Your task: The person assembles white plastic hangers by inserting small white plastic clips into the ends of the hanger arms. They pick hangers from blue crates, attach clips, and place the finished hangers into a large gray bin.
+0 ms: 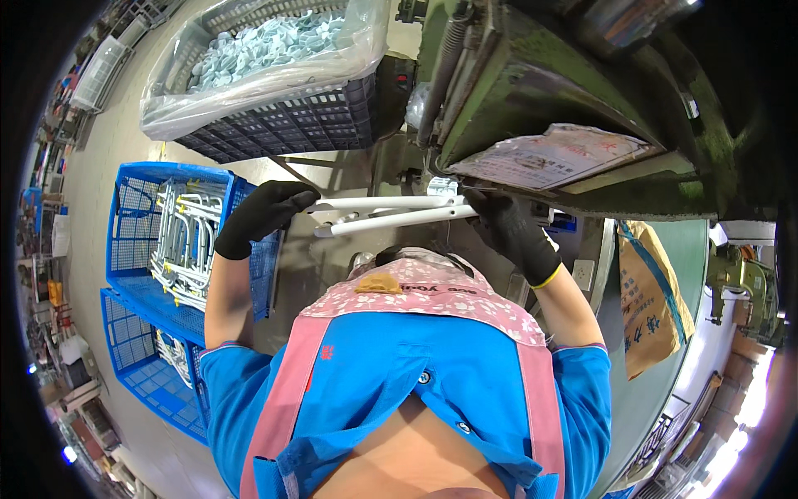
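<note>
A white metal tube frame (384,220), made of two long tubes side by side, lies across in front of my body beneath the green machine. My left hand (264,218), in a black glove, has its fingers pressed together at the left end of the upper tube. At the other end, my right hand (514,233), black-gloved with a yellow cuff edge, is closed round the tubes; its fingertips are partly hidden. Close to the right hand, a small shiny metal piece (442,188) sits where the tubes meet the machine.
The green machine (573,96) overhangs the right side, with a worn paper label on it. A black crate (283,121) lined with plastic holds many pale small parts. Blue baskets (133,270) at left contain bent white tubes. A brown paper sack (648,308) lies at right.
</note>
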Demonstrator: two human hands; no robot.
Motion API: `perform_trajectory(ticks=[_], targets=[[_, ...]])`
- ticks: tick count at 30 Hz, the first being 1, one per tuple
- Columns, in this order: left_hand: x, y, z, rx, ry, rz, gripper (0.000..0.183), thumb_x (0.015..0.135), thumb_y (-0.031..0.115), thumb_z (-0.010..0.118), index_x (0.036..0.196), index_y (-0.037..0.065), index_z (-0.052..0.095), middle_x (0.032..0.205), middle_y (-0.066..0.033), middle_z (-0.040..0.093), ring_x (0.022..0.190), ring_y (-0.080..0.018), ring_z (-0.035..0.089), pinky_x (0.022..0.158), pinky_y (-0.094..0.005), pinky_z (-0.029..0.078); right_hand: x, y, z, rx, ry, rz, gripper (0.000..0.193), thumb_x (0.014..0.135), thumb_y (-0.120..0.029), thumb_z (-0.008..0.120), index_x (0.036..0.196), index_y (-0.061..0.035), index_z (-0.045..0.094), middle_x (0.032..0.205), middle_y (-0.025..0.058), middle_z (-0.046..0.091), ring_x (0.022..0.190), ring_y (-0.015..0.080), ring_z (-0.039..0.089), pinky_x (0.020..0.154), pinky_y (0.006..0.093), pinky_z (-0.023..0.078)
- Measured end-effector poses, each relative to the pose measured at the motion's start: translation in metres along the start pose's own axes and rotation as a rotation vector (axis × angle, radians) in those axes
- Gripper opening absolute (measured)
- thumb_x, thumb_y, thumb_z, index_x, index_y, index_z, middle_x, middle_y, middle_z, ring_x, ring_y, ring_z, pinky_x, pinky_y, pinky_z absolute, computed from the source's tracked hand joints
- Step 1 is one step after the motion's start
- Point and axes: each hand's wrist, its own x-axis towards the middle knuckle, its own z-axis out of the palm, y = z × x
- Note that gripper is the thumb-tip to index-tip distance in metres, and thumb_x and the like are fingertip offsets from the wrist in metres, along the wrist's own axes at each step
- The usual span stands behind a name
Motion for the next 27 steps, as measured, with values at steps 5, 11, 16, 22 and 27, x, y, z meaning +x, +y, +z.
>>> perform_trajectory(ticks=[5, 11, 16, 22, 27], targets=[[-0.002, -0.005, 0.006, -0.15, 0.16, 0.093, 0.028, 0.09, 0.021, 0.063, 0.111, 0.002, 0.064, 0.067, 0.0037, 0.053, 0.056, -0.0022, 0.043, 0.049, -0.0199, 0.034, 0.007, 0.011, 0.008, 0.193, -0.11, 0.096, 0.049, 0.08, -0.013, 0.065, 0.127, -0.0061, 0.052, 0.118, 0.0214, 0.056, 0.109, 0.0398, 0.054, 0.092, 0.0436, 0.045], [0.004, -0.011, 0.015, -0.243, 0.287, 0.095, 0.028, 0.088, 0.02, 0.065, 0.11, 0.002, 0.064, 0.065, 0.0048, 0.051, 0.054, -0.002, 0.042, 0.047, -0.0195, 0.033, 0.008, 0.014, 0.012, -0.068, 0.003, 0.062, 0.049, 0.081, -0.023, 0.067, 0.127, -0.0149, 0.054, 0.115, 0.0169, 0.058, 0.105, 0.0367, 0.057, 0.088, 0.0457, 0.047], [0.01, -0.01, 0.016, -0.302, 0.292, 0.098, 0.027, 0.088, 0.019, 0.066, 0.109, 0.003, 0.065, 0.064, 0.0053, 0.05, 0.053, -0.0022, 0.041, 0.047, -0.019, 0.032, 0.004, 0.016, 0.015, -0.181, 0.082, 0.034, 0.046, 0.08, -0.028, 0.068, 0.124, -0.0178, 0.057, 0.111, 0.0133, 0.06, 0.099, 0.0343, 0.06, 0.083, 0.0445, 0.049], [0.017, -0.013, 0.016, -0.293, 0.266, 0.167, 0.025, 0.087, 0.017, 0.066, 0.109, 0.005, 0.065, 0.064, 0.0054, 0.05, 0.053, -0.002, 0.04, 0.046, -0.0182, 0.031, 0.002, 0.018, 0.019, -0.193, 0.084, 0.085, 0.036, 0.083, -0.029, 0.067, 0.115, -0.0148, 0.061, 0.104, 0.014, 0.062, 0.094, 0.0342, 0.061, 0.078, 0.0436, 0.05], [0.022, -0.017, 0.019, -0.286, 0.286, 0.109, 0.019, 0.09, 0.014, 0.062, 0.107, 0.006, 0.065, 0.063, 0.006, 0.05, 0.054, -0.0014, 0.04, 0.047, -0.0185, 0.031, -0.01, 0.033, 0.039, -0.28, 0.068, -0.021, 0.035, 0.09, -0.031, 0.059, 0.12, -0.0125, 0.057, 0.111, 0.0156, 0.058, 0.095, 0.0328, 0.059, 0.079, 0.0421, 0.049]])
